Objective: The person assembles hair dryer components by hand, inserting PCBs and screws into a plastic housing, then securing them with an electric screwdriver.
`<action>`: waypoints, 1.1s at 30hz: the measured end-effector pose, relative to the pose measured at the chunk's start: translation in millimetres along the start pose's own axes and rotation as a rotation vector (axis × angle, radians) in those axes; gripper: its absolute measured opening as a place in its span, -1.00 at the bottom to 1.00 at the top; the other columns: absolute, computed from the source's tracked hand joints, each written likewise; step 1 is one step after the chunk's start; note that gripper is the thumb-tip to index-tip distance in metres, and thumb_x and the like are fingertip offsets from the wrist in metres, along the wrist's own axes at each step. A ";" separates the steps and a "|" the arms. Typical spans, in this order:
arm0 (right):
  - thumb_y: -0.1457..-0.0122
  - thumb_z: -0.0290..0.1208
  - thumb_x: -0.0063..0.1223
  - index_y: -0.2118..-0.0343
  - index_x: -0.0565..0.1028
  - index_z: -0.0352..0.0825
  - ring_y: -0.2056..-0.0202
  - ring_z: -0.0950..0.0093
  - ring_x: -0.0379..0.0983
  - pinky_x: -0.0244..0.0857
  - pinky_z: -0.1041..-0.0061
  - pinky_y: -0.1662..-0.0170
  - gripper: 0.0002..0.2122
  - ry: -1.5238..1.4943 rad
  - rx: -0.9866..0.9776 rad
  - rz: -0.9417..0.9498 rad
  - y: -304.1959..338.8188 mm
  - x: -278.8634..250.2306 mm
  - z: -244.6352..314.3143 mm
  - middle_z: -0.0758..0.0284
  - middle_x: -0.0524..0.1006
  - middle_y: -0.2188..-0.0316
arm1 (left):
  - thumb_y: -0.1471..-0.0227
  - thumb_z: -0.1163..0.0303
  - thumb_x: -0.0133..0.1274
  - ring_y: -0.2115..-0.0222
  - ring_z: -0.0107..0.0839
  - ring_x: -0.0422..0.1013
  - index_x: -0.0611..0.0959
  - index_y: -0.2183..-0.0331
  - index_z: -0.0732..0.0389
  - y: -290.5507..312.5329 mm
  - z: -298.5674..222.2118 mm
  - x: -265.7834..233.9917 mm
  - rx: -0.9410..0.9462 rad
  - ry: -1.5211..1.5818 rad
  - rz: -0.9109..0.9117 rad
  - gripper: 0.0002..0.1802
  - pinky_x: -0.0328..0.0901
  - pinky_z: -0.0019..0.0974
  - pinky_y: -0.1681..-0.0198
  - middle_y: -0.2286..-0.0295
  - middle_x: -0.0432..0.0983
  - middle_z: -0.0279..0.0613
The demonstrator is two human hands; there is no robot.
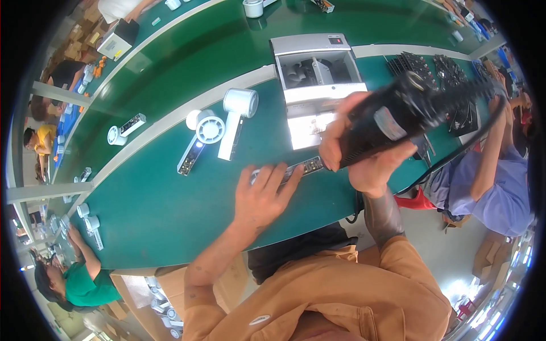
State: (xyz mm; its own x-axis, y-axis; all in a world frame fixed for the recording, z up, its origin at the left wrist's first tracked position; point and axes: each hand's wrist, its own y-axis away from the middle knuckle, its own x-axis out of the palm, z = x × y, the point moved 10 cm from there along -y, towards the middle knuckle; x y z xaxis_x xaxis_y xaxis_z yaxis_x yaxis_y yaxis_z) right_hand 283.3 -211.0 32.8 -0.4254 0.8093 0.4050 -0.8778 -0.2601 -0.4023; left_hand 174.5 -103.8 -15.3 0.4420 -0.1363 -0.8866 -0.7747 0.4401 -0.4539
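Observation:
My right hand [372, 167] is wrapped round a thick black electric screwdriver [378, 128], whose coiled cable runs off to the right. Its tip is hidden, but it points toward the end of a narrow handle with a bare circuit board [311, 165]. Over the rest of that piece, which looks like a small handheld fan, my left hand [264, 193] presses it to the table with bent fingers. Just beyond, two white handheld fans lie on the green mat: one with a round grille [210, 130] and its handle interior exposed, another with a smooth handle [230, 135].
A grey screw feeder box [318, 71] stands ahead of my hands. Behind a pale rail runs a green conveyor belt [187, 62] carrying another fan [118, 135]. Black parts [412, 68] are heaped at right. Co-workers sit at left, one in a green shirt [91, 287], and at right [489, 182].

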 end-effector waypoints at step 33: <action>-0.20 0.43 -0.36 0.04 0.35 -0.48 0.72 0.62 0.24 0.06 0.61 0.67 -0.17 0.375 -0.276 -0.026 -41.6 20.8 51.3 0.34 0.40 0.67 | 0.14 0.26 0.32 0.25 -0.30 0.45 0.64 0.02 0.08 -12.5 0.0 -5.5 0.072 0.054 -0.094 -0.45 0.32 -0.17 0.16 0.20 0.56 -0.24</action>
State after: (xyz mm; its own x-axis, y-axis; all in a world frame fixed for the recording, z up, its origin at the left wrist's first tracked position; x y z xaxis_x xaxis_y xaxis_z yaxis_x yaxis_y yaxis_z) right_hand 299.7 -210.4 100.0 -0.2507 0.9614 0.1133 -0.7740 -0.1288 -0.6200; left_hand 181.8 -108.5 -4.7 0.4851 -0.2267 -0.8446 -0.6956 0.4852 -0.5298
